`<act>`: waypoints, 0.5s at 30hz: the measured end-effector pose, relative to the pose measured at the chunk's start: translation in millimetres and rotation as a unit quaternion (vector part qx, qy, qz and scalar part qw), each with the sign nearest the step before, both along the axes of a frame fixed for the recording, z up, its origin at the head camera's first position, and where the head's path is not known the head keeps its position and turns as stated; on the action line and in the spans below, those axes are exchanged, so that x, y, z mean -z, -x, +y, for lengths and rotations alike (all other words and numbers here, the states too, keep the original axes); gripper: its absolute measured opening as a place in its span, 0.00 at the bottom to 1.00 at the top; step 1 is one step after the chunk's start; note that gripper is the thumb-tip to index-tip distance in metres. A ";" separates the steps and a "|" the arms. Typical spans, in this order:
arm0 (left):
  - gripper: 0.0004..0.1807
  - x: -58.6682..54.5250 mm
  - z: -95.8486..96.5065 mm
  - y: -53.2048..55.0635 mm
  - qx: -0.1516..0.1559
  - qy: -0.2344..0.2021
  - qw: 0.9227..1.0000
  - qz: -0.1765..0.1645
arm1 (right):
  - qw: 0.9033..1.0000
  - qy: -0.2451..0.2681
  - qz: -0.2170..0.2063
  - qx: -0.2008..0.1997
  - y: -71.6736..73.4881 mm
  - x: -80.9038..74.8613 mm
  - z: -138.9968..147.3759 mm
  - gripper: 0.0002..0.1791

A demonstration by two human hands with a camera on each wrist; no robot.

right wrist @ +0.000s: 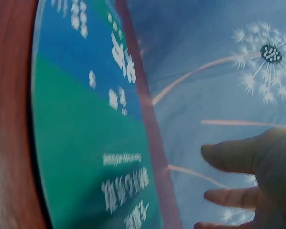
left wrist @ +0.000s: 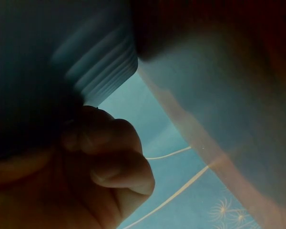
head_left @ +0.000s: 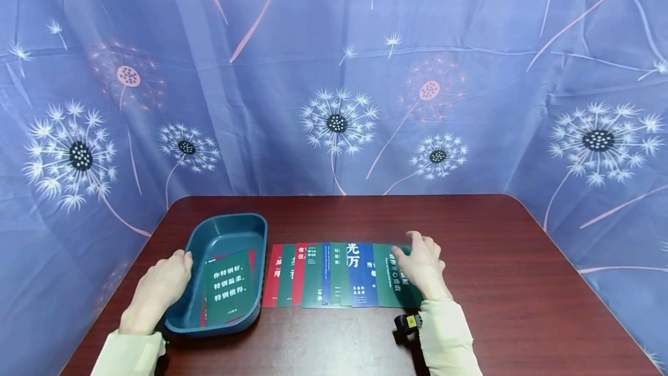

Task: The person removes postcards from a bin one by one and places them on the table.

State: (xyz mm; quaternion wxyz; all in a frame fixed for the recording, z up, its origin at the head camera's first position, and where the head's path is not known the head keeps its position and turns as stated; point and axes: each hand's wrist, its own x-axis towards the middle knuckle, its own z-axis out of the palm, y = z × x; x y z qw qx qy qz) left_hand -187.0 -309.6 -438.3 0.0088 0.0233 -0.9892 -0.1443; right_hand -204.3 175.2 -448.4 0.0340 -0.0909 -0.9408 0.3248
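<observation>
At the left side of a blue plastic basin (head_left: 263, 266), my left hand (head_left: 159, 286) grips the rim; its curled fingers (left wrist: 128, 167) show dark against the basin wall in the left wrist view. Inside the basin lies a green card (head_left: 229, 286) with white writing, on top of a red card (head_left: 252, 260). A row of overlapping red, green and blue cards (head_left: 313, 289) runs to the right of the basin. Over the rightmost green card (head_left: 388, 283) hovers my right hand (head_left: 425, 263), thumb and fingers apart, holding nothing. It partly covers that card's right side.
The dark red wooden table (head_left: 334, 341) has rounded far corners. A blue cloth (head_left: 334, 74) with dandelion prints hangs behind it and along both sides. A small black device (head_left: 408, 324) sits at my right wrist.
</observation>
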 end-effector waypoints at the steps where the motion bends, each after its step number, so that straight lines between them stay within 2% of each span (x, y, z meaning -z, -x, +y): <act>1: 0.20 -0.2 0.1 -0.5 0.001 0.000 1.000 0.001 | 1.000 0.003 0.010 -0.006 0.5 -0.6 -2.7 0.31; 8: 0.20 0.4 0.7 -2.2 0.007 0.002 1.000 0.010 | 0.995 0.001 0.084 -0.053 -1.2 -6.1 -29.1 0.29; 15: 0.20 0.1 0.2 -0.2 0.005 0.004 1.000 0.006 | 0.983 0.008 0.152 -0.107 -11.6 -17.1 -68.2 0.26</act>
